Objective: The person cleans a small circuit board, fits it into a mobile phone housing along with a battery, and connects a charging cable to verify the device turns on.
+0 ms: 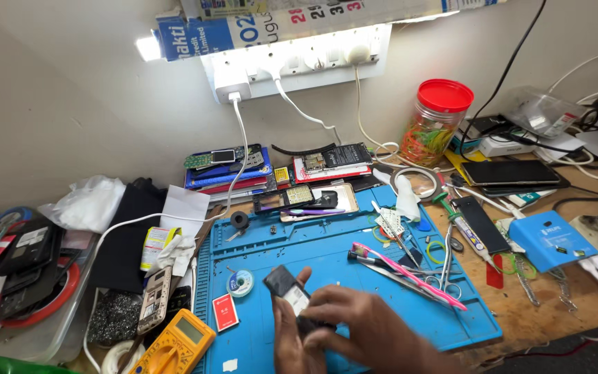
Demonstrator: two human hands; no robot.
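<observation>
Holding a small dark phone [286,289] over the blue mat [327,249], I had both hands closed about it near the mat's front edge. My left hand [286,339] gripped its lower end from beneath, thumb up along the side. My right hand [361,325] lay curled over the lower part, fingers wrapped; motion blur hid the fingertips. The phone's upper end stood clear, tilted left. A solder spool [241,282] and a red card [225,312] lay just left on the mat. Pink tweezers [410,273] lay to the right. A yellow multimeter [174,344] sat at the counter's front left.
</observation>
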